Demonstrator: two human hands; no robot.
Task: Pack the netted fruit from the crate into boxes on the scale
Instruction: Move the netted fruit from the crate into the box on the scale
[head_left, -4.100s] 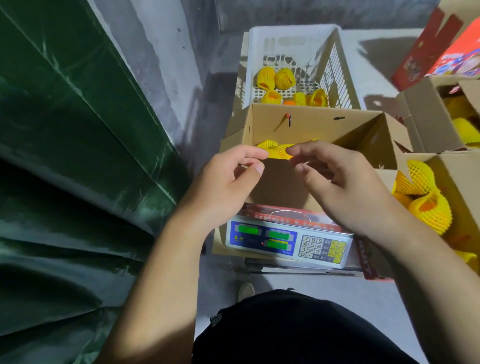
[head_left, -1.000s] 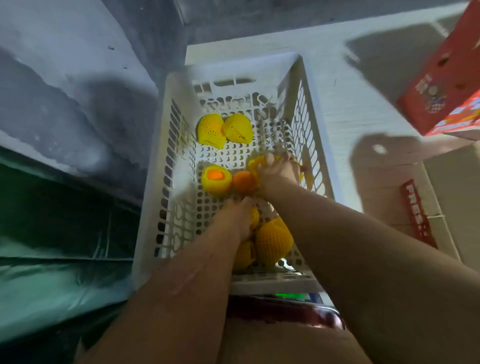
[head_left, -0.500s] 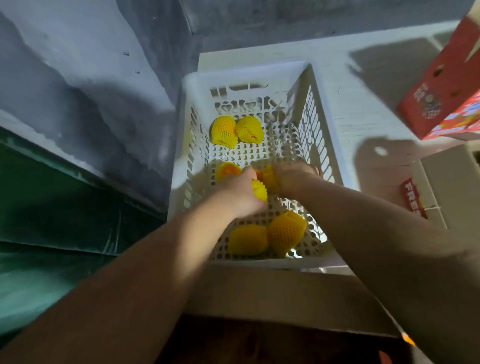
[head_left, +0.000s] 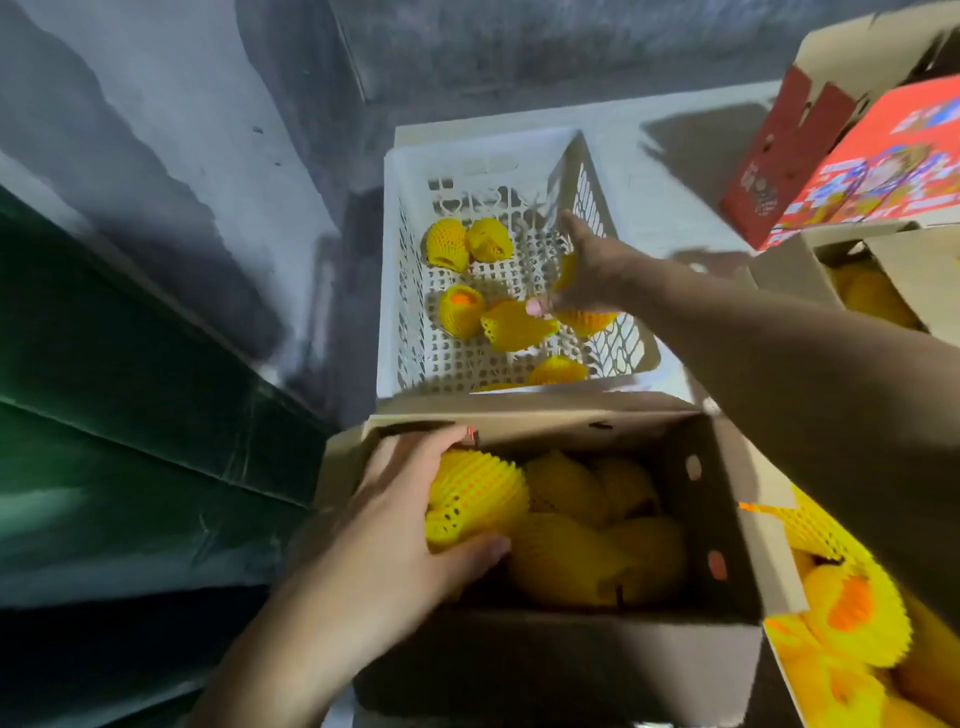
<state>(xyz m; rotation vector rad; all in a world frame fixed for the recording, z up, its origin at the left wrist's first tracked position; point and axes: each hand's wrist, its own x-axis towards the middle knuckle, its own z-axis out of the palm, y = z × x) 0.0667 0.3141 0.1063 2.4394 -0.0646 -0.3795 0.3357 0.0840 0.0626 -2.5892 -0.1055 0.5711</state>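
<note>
At the brown cardboard box's (head_left: 545, 415) left wall, my left hand (head_left: 400, 535) grips a round fruit in yellow foam netting (head_left: 475, 496); my right hand (head_left: 587, 275) grasps another netted fruit (head_left: 584, 318) in the white plastic crate (head_left: 410, 249).

A dark green sheet (head_left: 130, 415), glossy and creased, fills the left side and runs down along a grey concrete wall (head_left: 171, 130). The wall meets another at a corner behind, patched with darker stains. At the upper right a red printed carton (head_left: 857, 171) stands tilted, its brown flap raised above it; the print is blurred, perhaps a picture with lettering. Pale floor (head_left: 675, 135) lies beneath it.
</note>
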